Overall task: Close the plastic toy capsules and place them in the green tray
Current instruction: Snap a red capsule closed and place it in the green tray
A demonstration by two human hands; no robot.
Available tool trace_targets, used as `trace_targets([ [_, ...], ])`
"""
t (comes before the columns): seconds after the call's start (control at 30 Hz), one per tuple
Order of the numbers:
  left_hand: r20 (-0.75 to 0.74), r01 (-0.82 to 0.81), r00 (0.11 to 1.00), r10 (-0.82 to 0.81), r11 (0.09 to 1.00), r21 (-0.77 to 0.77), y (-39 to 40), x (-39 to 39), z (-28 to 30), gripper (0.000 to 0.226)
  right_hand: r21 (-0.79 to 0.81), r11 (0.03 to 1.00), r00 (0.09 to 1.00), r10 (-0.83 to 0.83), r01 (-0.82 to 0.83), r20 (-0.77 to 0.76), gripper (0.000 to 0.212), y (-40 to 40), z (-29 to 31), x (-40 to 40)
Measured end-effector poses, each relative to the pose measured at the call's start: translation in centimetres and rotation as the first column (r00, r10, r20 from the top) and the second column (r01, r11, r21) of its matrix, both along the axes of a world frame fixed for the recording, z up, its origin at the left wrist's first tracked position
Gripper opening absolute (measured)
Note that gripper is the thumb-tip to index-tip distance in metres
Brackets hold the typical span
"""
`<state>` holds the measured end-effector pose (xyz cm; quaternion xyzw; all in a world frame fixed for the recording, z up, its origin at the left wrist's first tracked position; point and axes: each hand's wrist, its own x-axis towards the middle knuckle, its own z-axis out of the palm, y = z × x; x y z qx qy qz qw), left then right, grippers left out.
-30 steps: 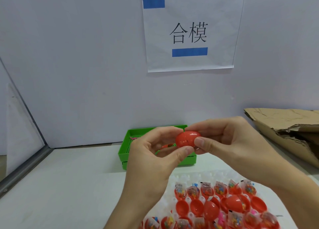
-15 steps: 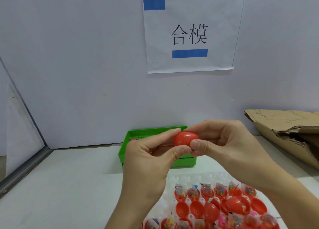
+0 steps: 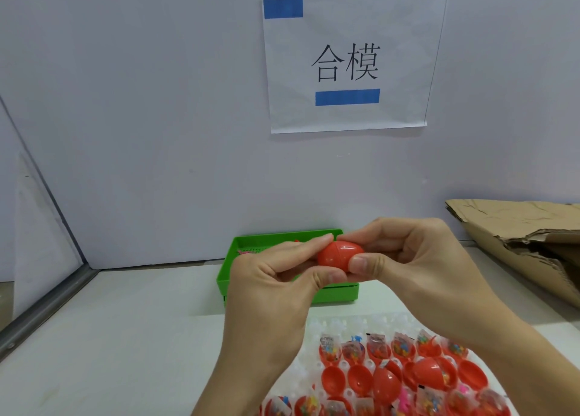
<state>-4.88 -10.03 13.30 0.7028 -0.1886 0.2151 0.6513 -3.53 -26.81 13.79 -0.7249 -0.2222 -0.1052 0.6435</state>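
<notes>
From the head camera: a smooth, glossy red egg-shaped capsule (image 3: 340,256) with a seam round its middle is held in the air between both hands, in front of the green tray (image 3: 230,266) — a rectangular plastic tray with a perforated floor, standing on the white table (image 3: 110,337) by the wall. The left hand (image 3: 276,285) pinches the capsule's left end with thumb and forefinger; the right hand (image 3: 408,258) grips the right end, fingers curled round it. Below lies a clear moulded blister sheet (image 3: 329,326) holding open red capsule halves (image 3: 359,379) and small toy packets (image 3: 328,343). Torn corrugated cardboard (image 3: 518,237) lies at the right — rough and creased.
</notes>
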Motion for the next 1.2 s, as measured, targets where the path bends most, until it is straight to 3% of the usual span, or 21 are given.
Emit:
trace_targets([
  [0.37, 0.004, -0.135, 0.991, 0.135, 0.988, 0.07, -0.28, -0.12, -0.42, 0.036, -0.051, 0.997, 0.997, -0.046, 0.049, 0.061, 0.029, 0.5, 0.45, -0.48],
  [0.77, 0.066, -0.132, 0.99, 0.124, 0.981, 0.139, -0.36, -0.11, -0.72, 0.045, -0.103, 0.989, 0.993, -0.1, 0.107, 0.069, 0.031, 0.92, 0.22, -0.64],
  [0.87, 0.069, -0.109, 0.993, 0.097, 0.973, 0.202, -0.4, -0.22, -0.68, 0.037, -0.155, 0.983, 0.994, -0.087, 0.097, 0.071, 0.034, 0.75, 0.5, -0.69],
  [1.07, 0.008, -0.038, 0.999, 0.037, 0.992, 0.124, 0.07, 0.38, -0.62, 0.038, -0.098, 0.994, 0.999, 0.033, -0.037, -0.042, 0.024, 0.51, 0.51, -0.49],
  [1.2, 0.024, -0.067, 0.998, 0.065, 0.992, 0.104, 0.01, 0.47, -0.93, 0.037, -0.075, 0.997, 0.996, -0.015, 0.009, -0.091, 0.028, 0.28, 0.07, -0.03],
])
